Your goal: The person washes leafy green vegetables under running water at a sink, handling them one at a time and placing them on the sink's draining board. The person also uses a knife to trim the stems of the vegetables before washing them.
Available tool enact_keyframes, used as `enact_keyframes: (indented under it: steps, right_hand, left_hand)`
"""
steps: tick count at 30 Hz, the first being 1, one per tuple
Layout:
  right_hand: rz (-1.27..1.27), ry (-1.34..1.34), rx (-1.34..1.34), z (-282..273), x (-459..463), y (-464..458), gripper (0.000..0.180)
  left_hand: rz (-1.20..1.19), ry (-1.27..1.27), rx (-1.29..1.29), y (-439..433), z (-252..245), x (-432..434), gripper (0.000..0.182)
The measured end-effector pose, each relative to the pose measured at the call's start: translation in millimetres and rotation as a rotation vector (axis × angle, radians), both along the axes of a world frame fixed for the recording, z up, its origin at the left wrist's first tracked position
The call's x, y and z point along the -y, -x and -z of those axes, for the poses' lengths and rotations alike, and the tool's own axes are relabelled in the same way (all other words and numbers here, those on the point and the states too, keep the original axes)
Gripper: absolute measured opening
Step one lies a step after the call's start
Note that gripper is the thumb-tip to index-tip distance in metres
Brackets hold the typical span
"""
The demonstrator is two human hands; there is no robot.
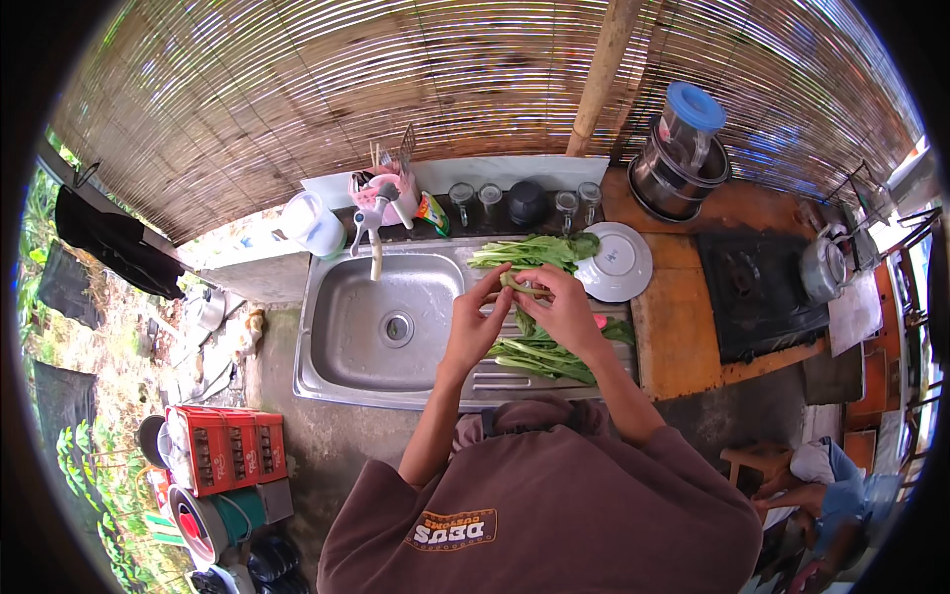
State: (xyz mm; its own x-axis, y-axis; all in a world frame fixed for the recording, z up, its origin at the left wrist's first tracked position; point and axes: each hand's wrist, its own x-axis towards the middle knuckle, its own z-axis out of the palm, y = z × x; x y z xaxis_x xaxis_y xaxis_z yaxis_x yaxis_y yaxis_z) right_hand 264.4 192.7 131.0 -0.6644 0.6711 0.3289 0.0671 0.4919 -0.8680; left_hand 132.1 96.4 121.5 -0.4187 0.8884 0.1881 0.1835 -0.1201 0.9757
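Over the sink's ribbed drainboard (505, 381), my left hand (479, 315) and my right hand (557, 301) meet around a pale green stem piece (519, 286), with the fingertips of both pinching it. Leafy greens (531, 252) with pale stalks lie just beyond my hands. A second pile of leafy greens (545, 356) rests nearer my body, below my right wrist. Beside that pile, a small pink-red thing (600, 321) shows partly behind my right forearm. An upturned white plate (614, 261) stands to the right, touching the far leaves.
Left of my hands is a steel sink basin (371, 334) under a tap (376, 252). Glass mugs (490, 197) and a pink utensil basket (382, 189) line the back ledge. A black stove (757, 289) with a kettle (822, 267) stands right. A person (824, 482) sits at lower right.
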Motion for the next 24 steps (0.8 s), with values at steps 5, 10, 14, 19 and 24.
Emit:
enact_keyframes:
  steps: [5,10,14,19,24]
  right_hand:
    - [0.124,-0.190,0.104,-12.0,11.9,-2.5,0.028]
    - [0.184,-0.513,0.078,-7.7,10.3,-0.1,0.024]
    - [0.181,-0.620,0.059,-5.8,6.1,0.6,0.022]
    - [0.182,-0.684,0.059,-5.5,4.0,-1.8,0.021]
    - [0.174,-0.714,0.023,-4.3,-1.1,-6.1,0.029]
  left_hand:
    - [-0.163,0.078,-0.322,-7.9,-3.9,5.2,0.043]
    - [-0.200,0.082,-0.434,-10.5,1.5,3.6,0.041]
    - [-0.209,0.080,-0.438,-11.8,-1.6,2.6,0.035]
    - [-0.196,0.127,-0.410,-17.7,-5.5,0.0,0.030]
    - [-0.183,0.150,-0.369,-19.1,-2.4,-1.5,0.029]
